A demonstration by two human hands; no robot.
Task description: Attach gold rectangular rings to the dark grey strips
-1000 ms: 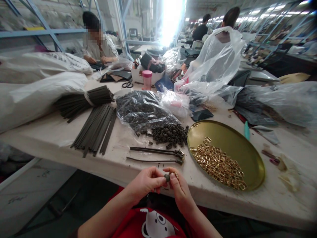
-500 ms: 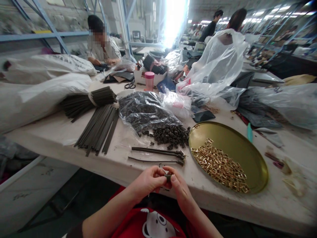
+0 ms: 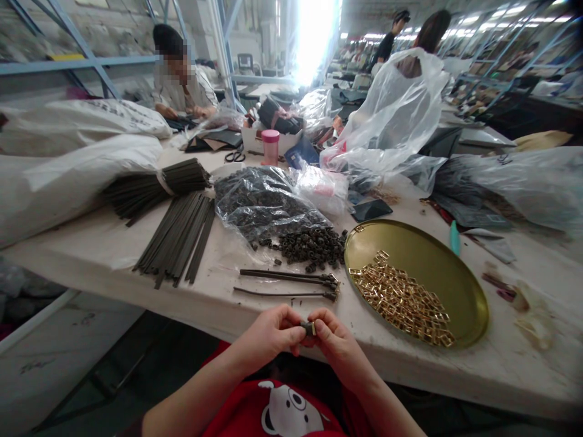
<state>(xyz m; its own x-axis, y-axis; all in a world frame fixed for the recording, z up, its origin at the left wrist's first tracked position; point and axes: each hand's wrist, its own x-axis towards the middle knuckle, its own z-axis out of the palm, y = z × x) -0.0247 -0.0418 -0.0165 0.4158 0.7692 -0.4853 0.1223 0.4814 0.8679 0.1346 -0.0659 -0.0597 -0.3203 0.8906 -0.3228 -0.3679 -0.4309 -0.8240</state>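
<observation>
Just beyond the table's front edge, my left hand (image 3: pixel 279 331) and my right hand (image 3: pixel 336 341) meet with fingertips pinched around a small dark strap end (image 3: pixel 306 328). A gold buckle (image 3: pixel 314 328) shows on it at the right fingertips; the rest of the strap is hidden. Ahead of my hands lie a few dark straps (image 3: pixel 285 276) with gold buckles at their right ends. Behind them is a heap of small dark loops (image 3: pixel 314 247), spilling from a clear plastic bag (image 3: pixel 268 203). Many gold buckles (image 3: pixel 403 300) lie in a round gold tray (image 3: pixel 455 261) to the right.
Loose dark strips (image 3: pixel 177 240) and a banded bundle (image 3: pixel 186 176) lie left of the bag. Further back are scissors (image 3: pixel 235 155), a pink-lidded jar (image 3: pixel 270 147) and a dark flat phone-like object (image 3: pixel 371 210). White sacks (image 3: pixel 82 176) line the left. A co-worker (image 3: pixel 184 91) sits across the table.
My fingers have shifted on the small piece, and the gold buckle now shows between them. The right hand has turned slightly. The whole view has moved a little.
</observation>
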